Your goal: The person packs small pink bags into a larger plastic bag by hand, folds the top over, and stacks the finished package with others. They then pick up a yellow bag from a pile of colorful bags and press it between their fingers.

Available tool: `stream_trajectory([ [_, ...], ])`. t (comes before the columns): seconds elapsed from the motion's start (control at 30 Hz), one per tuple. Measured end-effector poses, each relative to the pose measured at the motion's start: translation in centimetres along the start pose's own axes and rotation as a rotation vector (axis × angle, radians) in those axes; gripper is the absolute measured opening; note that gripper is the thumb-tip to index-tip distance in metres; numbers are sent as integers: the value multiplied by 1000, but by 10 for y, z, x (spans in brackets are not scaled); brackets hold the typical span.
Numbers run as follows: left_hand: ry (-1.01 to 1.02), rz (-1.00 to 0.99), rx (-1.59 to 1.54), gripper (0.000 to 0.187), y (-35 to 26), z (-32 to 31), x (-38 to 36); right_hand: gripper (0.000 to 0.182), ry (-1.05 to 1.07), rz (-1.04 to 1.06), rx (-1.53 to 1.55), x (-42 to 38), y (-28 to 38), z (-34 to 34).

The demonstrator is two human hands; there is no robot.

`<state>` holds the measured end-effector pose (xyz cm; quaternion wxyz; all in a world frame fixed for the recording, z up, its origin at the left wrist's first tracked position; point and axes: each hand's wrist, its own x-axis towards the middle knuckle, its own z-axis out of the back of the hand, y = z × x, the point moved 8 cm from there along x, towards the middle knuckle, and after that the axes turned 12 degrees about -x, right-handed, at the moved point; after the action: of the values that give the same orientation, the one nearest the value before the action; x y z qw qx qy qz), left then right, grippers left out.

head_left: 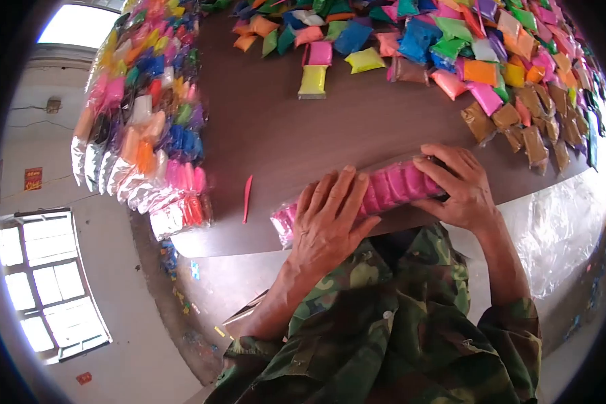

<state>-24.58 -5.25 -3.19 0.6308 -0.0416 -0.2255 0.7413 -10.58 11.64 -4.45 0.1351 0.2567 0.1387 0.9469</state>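
Note:
A long clear bag of pink packets [387,187] lies across the brown table near its front edge. Over its left part rests my left hand [330,215], palm down, with the fingers stretched along the bag. My right hand [458,185] grips the bag's right end, the fingers on the far side and the thumb on the near side. The bag's left end sticks out past my left hand. To the left of it a thin pink plastic tool [248,199] lies on the table.
Filled long bags of colourful packets [141,128] are stacked along the table's left side. Loose coloured packets [417,40] cover the far side and right, with brown packets [535,145] at the right edge. A yellow packet [312,81] lies nearer. Clear plastic sheeting [552,229] hangs at right.

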Motion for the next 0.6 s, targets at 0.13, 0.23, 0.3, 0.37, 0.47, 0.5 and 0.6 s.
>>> stream_trajectory([
  [0.13,-36,68,55,73,27,21,-35,69,8,11,-13,0,1,-2],
  [0.23,-30,130,77,79,52,35,-61,70,3,11,-5,0,2,-2],
  [0.3,-42,125,94,84,66,41,-78,70,-3,17,-8,0,3,-2],
  [0.37,-58,146,69,84,74,46,-89,71,4,16,-6,1,4,-2],
  [0.47,-103,182,27,85,81,54,-102,72,-6,24,-28,0,6,-3],
  [0.5,-110,197,16,85,84,57,-106,73,-12,29,-42,-1,6,-3],
  [0.6,-153,237,-10,91,90,63,-121,74,9,75,-101,0,7,-5],
])
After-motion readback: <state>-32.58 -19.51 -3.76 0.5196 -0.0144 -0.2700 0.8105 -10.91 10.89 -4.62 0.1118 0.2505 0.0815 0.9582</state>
